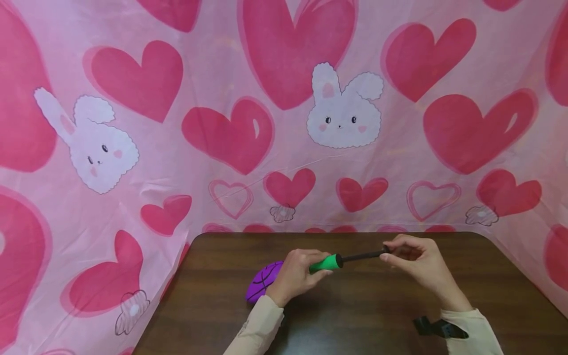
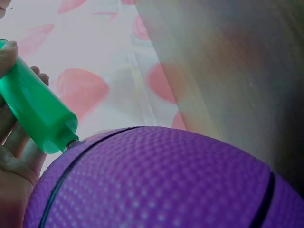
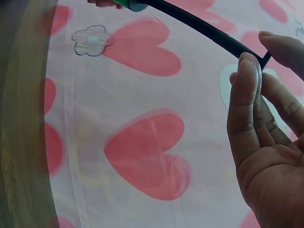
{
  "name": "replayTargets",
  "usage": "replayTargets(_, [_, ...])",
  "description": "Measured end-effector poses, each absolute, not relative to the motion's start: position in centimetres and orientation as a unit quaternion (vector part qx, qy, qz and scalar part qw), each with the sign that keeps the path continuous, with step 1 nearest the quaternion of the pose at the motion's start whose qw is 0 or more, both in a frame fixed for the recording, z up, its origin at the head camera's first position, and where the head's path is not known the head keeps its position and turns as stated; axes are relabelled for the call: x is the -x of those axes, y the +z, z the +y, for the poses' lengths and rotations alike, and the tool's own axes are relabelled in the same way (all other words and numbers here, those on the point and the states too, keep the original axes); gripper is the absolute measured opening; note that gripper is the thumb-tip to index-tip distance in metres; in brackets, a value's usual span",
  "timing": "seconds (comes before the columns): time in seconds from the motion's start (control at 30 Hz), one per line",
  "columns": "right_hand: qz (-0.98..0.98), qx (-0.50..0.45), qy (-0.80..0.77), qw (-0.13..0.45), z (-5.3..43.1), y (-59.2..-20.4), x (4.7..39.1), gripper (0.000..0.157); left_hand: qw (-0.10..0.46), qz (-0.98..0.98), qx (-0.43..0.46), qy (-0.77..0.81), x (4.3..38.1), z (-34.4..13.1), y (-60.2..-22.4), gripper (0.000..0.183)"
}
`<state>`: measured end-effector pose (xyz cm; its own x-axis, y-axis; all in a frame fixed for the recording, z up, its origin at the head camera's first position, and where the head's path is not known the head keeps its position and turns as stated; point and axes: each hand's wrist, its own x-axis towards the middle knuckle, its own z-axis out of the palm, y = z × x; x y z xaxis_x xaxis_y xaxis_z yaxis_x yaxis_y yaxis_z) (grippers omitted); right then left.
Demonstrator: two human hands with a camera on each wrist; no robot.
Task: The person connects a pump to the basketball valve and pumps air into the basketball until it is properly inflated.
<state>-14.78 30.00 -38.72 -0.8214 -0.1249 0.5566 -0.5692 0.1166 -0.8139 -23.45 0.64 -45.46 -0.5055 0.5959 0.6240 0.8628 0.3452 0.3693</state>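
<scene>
My left hand (image 1: 299, 273) grips the green barrel of a hand pump (image 1: 328, 263), fingers and thumb wrapped round it. Out of the barrel's right end runs a black plunger rod (image 1: 363, 256), drawn well out. My right hand (image 1: 421, 261) pinches the black handle at the rod's far end between thumb and fingers, as the right wrist view also shows. In the left wrist view the barrel's narrow tip, with a bit of metal, meets the surface of a purple ball (image 2: 156, 185) with black lines and a pebbled skin. In the head view the left hand partly hides this ball.
The dark brown wooden table (image 1: 355, 305) has rounded far corners. Behind it hangs a pink cloth (image 1: 284, 148) printed with hearts and rabbits. A black strap (image 1: 439, 327) is at the right sleeve's cuff, above the table.
</scene>
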Motion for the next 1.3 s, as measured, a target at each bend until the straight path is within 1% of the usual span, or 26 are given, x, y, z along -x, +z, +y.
replayTargets(0.1, [-0.734,-0.241,0.612,0.171,29.4,-38.8,15.1,0.031,0.202,-0.795,0.460,-0.341,23.5,0.7,-45.4,0.033])
replayTargets(0.2, [-0.756,-0.223,0.591,0.173,28.5,-39.0,15.6,0.023,0.204,-0.795,0.459,-0.341,23.5,0.7,-45.4,0.033])
replayTargets(0.37, [-0.760,-0.210,0.588,0.179,26.9,-40.4,16.5,0.020,0.191,-0.803,0.448,-0.343,23.3,0.8,-45.2,0.034])
replayTargets(0.57, [-0.765,-0.193,0.591,0.165,24.9,-42.2,17.5,0.014,0.188,-0.809,0.443,-0.337,23.1,0.9,-45.1,0.032])
replayTargets(0.77, [-0.786,-0.170,0.573,0.156,24.3,-42.5,17.5,0.017,0.183,-0.807,0.445,-0.342,23.1,1.0,-45.1,0.033])
replayTargets(1.03, [-0.799,-0.145,0.572,0.117,24.4,-41.8,17.0,0.017,0.193,-0.795,0.461,-0.343,23.1,1.0,-45.4,0.031])
replayTargets(1.3, [-0.820,-0.141,0.544,0.108,24.7,-40.9,16.5,0.019,0.196,-0.788,0.469,-0.347,23.2,0.9,-45.4,0.029])
